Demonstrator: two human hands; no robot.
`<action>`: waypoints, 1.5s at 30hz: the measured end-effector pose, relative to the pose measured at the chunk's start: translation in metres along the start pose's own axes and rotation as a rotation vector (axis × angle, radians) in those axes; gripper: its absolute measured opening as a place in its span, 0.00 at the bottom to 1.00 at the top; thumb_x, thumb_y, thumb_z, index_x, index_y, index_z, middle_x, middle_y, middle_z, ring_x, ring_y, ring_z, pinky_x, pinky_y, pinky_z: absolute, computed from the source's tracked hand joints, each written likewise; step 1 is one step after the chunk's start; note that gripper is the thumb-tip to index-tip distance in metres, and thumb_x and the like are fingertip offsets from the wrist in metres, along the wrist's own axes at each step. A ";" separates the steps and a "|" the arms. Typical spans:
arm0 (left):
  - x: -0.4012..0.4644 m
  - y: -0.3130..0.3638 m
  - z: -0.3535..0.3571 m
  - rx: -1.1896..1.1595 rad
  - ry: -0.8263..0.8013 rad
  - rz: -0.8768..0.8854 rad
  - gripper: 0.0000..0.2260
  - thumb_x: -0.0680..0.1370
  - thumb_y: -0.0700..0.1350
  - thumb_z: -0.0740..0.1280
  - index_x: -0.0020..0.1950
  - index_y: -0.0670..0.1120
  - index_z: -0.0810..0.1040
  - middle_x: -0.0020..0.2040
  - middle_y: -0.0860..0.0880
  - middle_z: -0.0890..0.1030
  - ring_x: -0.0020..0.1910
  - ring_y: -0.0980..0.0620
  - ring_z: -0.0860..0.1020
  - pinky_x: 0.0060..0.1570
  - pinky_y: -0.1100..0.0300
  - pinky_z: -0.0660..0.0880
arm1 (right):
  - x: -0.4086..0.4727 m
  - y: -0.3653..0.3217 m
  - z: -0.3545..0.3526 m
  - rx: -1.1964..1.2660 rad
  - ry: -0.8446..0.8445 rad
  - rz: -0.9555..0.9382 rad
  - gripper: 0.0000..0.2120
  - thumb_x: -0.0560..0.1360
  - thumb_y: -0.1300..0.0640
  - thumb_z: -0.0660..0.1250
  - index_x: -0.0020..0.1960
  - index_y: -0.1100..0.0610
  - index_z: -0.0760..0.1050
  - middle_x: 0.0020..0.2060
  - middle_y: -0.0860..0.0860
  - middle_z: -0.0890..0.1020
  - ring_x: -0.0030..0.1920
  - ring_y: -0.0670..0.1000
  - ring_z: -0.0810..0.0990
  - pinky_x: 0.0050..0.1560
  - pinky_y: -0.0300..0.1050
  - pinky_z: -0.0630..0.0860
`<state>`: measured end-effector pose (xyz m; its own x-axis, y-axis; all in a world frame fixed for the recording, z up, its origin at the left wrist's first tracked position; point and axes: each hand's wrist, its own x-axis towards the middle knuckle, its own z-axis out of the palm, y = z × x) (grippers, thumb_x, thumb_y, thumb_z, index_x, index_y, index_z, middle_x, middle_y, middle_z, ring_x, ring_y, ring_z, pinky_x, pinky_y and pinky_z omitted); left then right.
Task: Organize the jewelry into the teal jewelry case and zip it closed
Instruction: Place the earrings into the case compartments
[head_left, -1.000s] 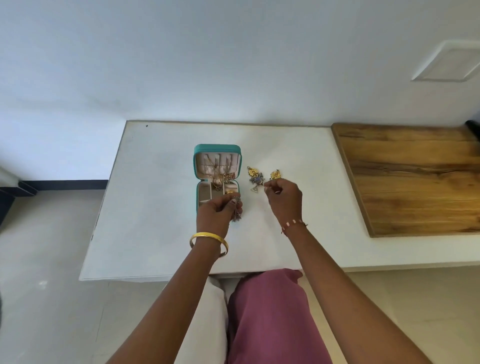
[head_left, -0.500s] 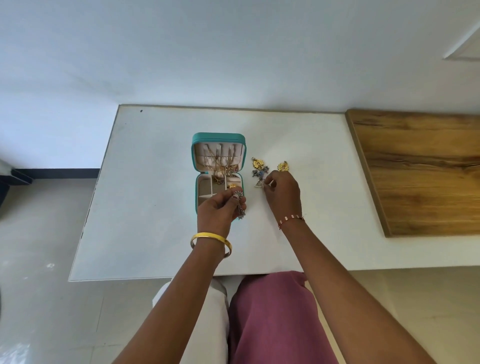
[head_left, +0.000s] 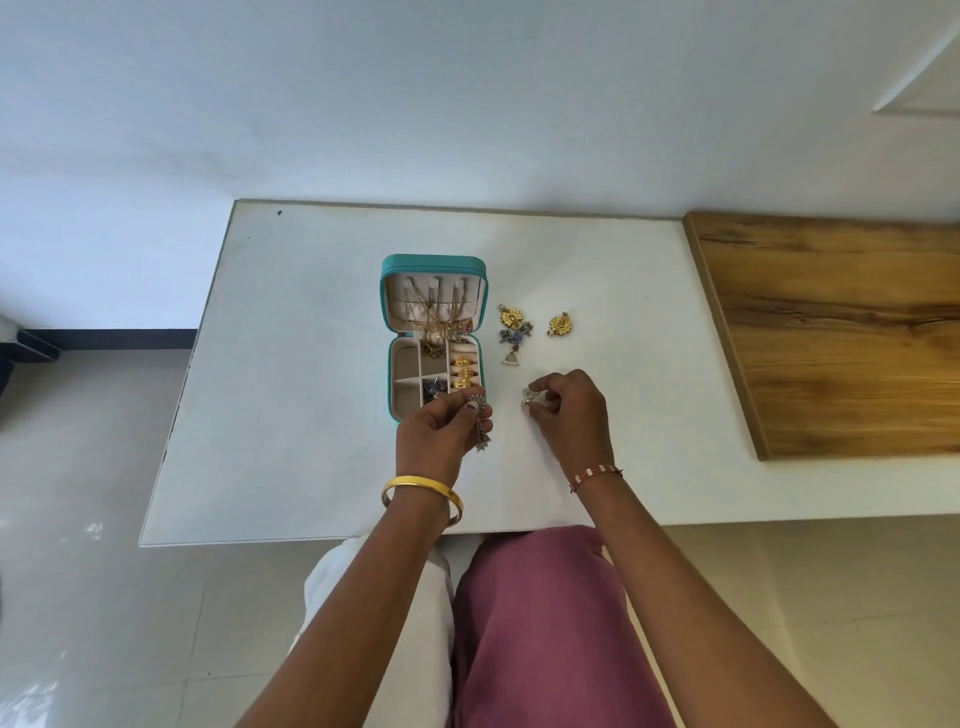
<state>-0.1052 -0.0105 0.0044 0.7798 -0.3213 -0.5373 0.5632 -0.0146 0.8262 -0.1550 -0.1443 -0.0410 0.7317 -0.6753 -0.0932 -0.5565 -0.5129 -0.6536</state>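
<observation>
The teal jewelry case (head_left: 385, 317) lies open on the white table (head_left: 291, 415), with chains hanging in its lid and gold rings in its right-hand slots. My left hand (head_left: 436, 441) is at the case's near right corner and pinches a silver dangling earring (head_left: 480, 423). My right hand (head_left: 569, 415) is just right of it and pinches a small silver triangular earring (head_left: 530, 397). On the table beyond my right hand lie a gold earring (head_left: 510, 317), a blue-grey piece (head_left: 516, 335), a silver triangular earring (head_left: 511, 357) and another gold earring (head_left: 560, 325).
A wooden board (head_left: 841, 332) covers the table's right part. The white wall stands behind the table's far edge. My lap in pink cloth (head_left: 545, 623) is below the near edge, and tiled floor (head_left: 78, 519) lies to the left.
My right hand has drawn back toward me from the earring cluster, now holding a small silver triangular earring. My left hand keeps the dangling earring near the case corner.
</observation>
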 end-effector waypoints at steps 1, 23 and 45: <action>0.000 0.000 0.000 0.000 -0.005 0.000 0.10 0.76 0.33 0.62 0.49 0.45 0.77 0.38 0.47 0.80 0.39 0.47 0.78 0.46 0.59 0.77 | -0.001 0.000 0.000 0.005 0.008 0.011 0.08 0.71 0.65 0.70 0.49 0.63 0.79 0.46 0.59 0.76 0.40 0.48 0.72 0.40 0.31 0.66; 0.007 0.002 -0.001 -0.030 -0.019 0.015 0.10 0.76 0.34 0.62 0.54 0.43 0.77 0.39 0.48 0.80 0.39 0.51 0.78 0.43 0.63 0.78 | 0.052 -0.007 0.005 -0.298 0.029 -0.198 0.08 0.75 0.65 0.62 0.50 0.63 0.79 0.48 0.62 0.76 0.52 0.60 0.74 0.45 0.47 0.72; -0.038 0.022 -0.010 0.024 -0.022 0.106 0.10 0.76 0.34 0.63 0.54 0.39 0.78 0.39 0.47 0.80 0.37 0.50 0.79 0.42 0.61 0.78 | -0.007 -0.049 -0.062 0.431 -0.022 0.016 0.07 0.72 0.69 0.65 0.41 0.58 0.76 0.32 0.55 0.80 0.27 0.45 0.77 0.36 0.41 0.78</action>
<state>-0.1202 0.0105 0.0414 0.8284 -0.3434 -0.4425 0.4705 -0.0021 0.8824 -0.1577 -0.1475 0.0379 0.7356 -0.6670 -0.1187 -0.3555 -0.2309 -0.9057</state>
